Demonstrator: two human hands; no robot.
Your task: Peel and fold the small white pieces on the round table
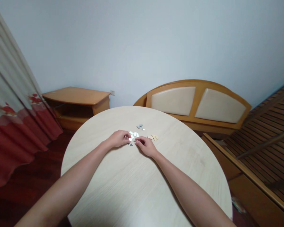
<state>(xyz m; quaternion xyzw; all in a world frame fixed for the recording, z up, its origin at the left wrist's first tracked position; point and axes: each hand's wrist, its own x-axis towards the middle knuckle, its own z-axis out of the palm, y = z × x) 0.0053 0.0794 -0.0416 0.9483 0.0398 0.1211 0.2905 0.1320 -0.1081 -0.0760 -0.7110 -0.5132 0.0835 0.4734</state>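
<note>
Head view shows a loose cluster of small white pieces (pixel 135 134) lying on the tabletop between the person's two hands, some nearly touching one another. The left hand (pixel 120 138) is curled, thumb and fingers drawn close at the cluster's left side; whether it grips a piece cannot be told. The right hand (pixel 146 146) has its thumb and forefinger almost together at the right side, and any hold there is too small to make out. Such thin, flat pieces would probably be hard to lift, so a fingertip might skid one into its neighbours. Small dark bits (pixel 131 145) sit just on the near side, where a lowered wrist or finger could sweep them away. Tan pieces (pixel 154 137) lie beside the right hand's knuckles and could be knocked by an outward turn; grey pieces (pixel 139 126) beyond the cluster seem less exposed. Around all this, the round table (pixel 132 189) offers bare surface to both sides and between the forearms, its rim well apart from the pieces, with a wooden cabinet (pixel 78 95) and headboard (pixel 172 101) past the far edge.
</note>
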